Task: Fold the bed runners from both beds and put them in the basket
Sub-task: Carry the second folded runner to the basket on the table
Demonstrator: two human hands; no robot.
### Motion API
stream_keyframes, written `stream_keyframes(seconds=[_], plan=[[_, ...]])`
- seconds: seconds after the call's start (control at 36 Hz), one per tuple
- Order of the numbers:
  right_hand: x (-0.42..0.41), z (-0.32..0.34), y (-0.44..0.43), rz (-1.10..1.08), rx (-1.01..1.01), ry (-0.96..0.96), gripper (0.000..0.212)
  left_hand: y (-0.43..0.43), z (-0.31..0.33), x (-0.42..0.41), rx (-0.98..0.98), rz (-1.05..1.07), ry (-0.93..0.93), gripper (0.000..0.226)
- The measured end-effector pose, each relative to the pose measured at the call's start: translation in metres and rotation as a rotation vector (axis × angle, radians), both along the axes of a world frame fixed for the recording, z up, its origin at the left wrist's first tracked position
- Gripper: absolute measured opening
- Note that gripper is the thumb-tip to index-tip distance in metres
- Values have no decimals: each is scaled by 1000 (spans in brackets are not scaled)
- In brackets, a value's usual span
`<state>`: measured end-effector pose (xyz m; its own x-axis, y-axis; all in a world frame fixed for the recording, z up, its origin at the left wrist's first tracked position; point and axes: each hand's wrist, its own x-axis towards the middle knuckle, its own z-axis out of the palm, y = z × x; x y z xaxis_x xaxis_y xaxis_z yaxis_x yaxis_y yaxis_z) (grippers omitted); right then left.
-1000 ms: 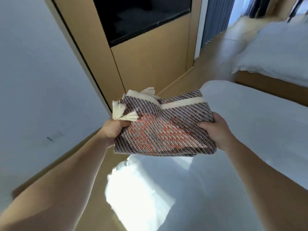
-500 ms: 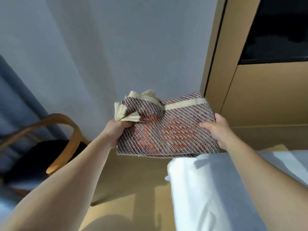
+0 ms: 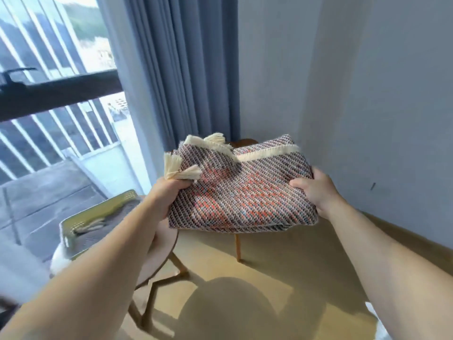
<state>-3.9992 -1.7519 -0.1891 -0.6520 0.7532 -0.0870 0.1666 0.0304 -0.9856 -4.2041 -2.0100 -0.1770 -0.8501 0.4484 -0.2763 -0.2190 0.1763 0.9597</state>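
Lower left of frame: a round wooden counter stands on its legs on the tan floor. A yellow-green basket sits on the counter top and contains a folded runner with pale tassels.

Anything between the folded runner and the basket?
Nothing visible does. The left hand and right hand hold the runner; the basket sits open at lower left on a table, partly behind the left forearm.
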Motion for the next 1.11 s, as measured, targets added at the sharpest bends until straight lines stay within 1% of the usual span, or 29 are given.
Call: stream_keyframes(seconds=[0.11, 0.19, 0.28, 0.39, 0.5, 0.64, 0.69, 0.72, 0.81, 0.92, 0.94, 1.06, 1.08, 1.11], plan=[[-70, 0, -57, 141, 5, 17, 32, -90, 0, -31, 13, 137, -16, 33], [-120, 2, -97, 273, 51, 0, 41, -150, 2, -45, 42, 247, -15, 34], [-162, 5, -139, 383, 46, 22, 39, -201, 2, -52, 82, 341, 6, 33], [-211, -2, -183, 493, 12, 35, 36, -253, -3, -58, 110, 423, 30, 44], [-254, -15, -208, 599, -12, 9, 34, -286, -16, -71, 87, 540, 22, 54], [-305, -29, -214, 700, -43, -17, 36, -298, -37, -101, 74, 625, -13, 51], [-325, -30, -209, 731, -63, -19, 30, -294, -40, -114, 75, 673, -21, 51], [-335, -29, -206, 744, -68, -20, 27, -290, -40, -121, 77, 690, -31, 47], [-362, -26, -194, 760, -50, -18, 25, -270, -40, -142, 69, 723, -42, 23], [-393, -25, -170, 741, -16, -40, 37, -244, -49, -177, 74, 728, -59, 15], [-399, -25, -165, 731, -11, -46, 38, -240, -52, -187, 69, 722, -73, 18], [-421, -30, -151, 688, 1, -79, 34, -232, -70, -224, 73, 682, -117, 46], [-426, -32, -151, 678, 5, -86, 32, -231, -74, -234, 72, 667, -120, 50], [-432, -35, -151, 666, 11, -93, 32, -230, -78, -243, 72, 653, -116, 50]])
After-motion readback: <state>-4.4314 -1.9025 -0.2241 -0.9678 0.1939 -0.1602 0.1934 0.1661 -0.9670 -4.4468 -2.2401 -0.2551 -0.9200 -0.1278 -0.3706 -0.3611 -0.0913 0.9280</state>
